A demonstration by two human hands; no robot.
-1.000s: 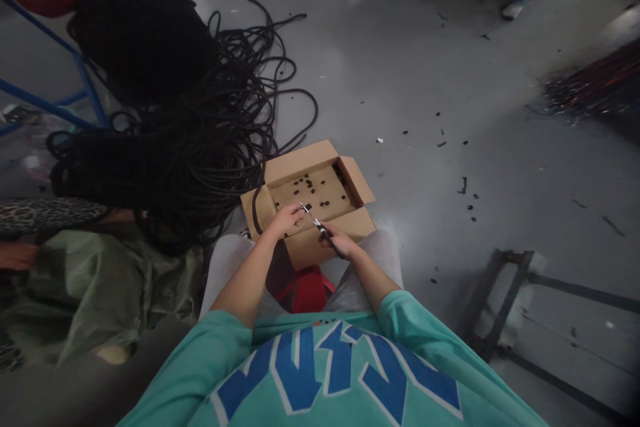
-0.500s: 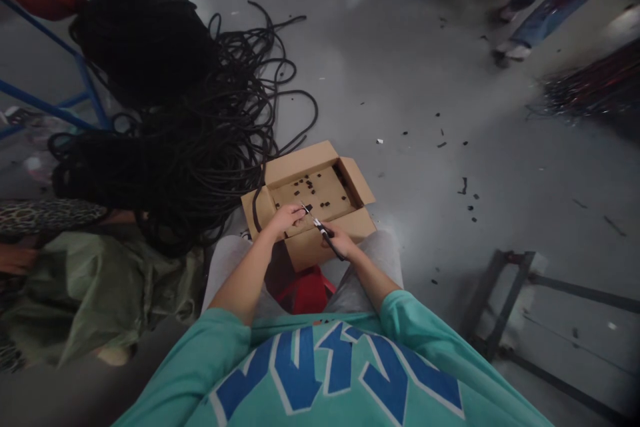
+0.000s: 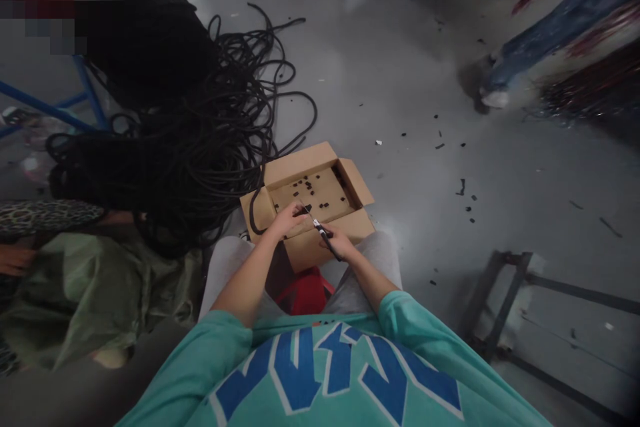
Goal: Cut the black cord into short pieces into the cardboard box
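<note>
My right fingers (image 3: 340, 240) grip black-handled scissors (image 3: 325, 234); I can't tell whether my left fingers (image 3: 294, 217) pinch the black cord (image 3: 252, 211) beside them. Cut pieces (image 3: 309, 185) dot the cardboard box (image 3: 300, 163) beneath; leftward, a big cord heap (image 3: 210, 147) awaits.

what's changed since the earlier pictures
At upper right, a co-worker's jeans-clad leg has come further into view, the shoe lower in the picture and nearer the box. No new grip or release shows. The right hand still holds the black-handled tool, the left hand is near its tip, and the cord pile stayed put.
</note>
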